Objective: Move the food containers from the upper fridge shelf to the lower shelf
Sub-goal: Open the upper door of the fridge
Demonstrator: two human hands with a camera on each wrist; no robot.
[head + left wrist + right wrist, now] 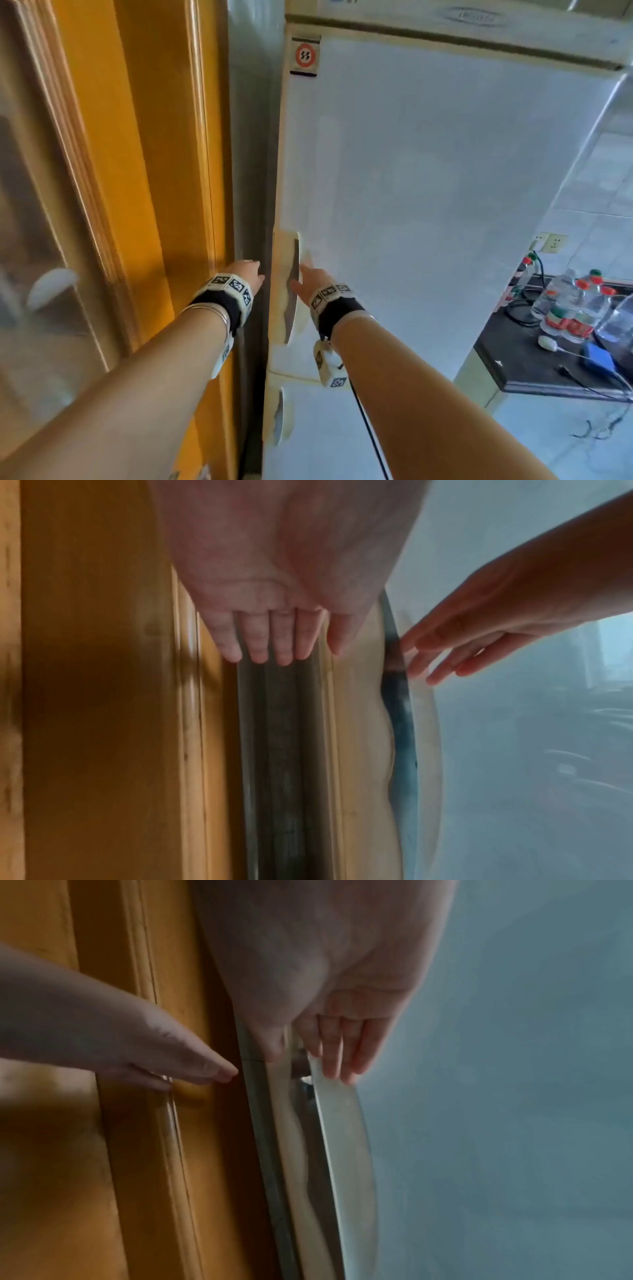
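Observation:
The white fridge door [428,188] is closed, so the shelves and food containers are hidden. A cream vertical handle [291,284] runs along the door's left edge. My right hand [308,277] reaches it with straight fingers; in the right wrist view the fingers [339,1053] lie over the handle's [342,1137] outer edge and the thumb sits on its left side. My left hand [248,272] is open with straight fingers [270,639] at the dark gap between the fridge side and the wooden door, holding nothing.
An orange wooden door [137,171] stands close on the left. A second handle [282,414] sits on the lower fridge door. To the right, a dark counter [513,359] carries several water bottles [575,305], cables and a blue box [597,358].

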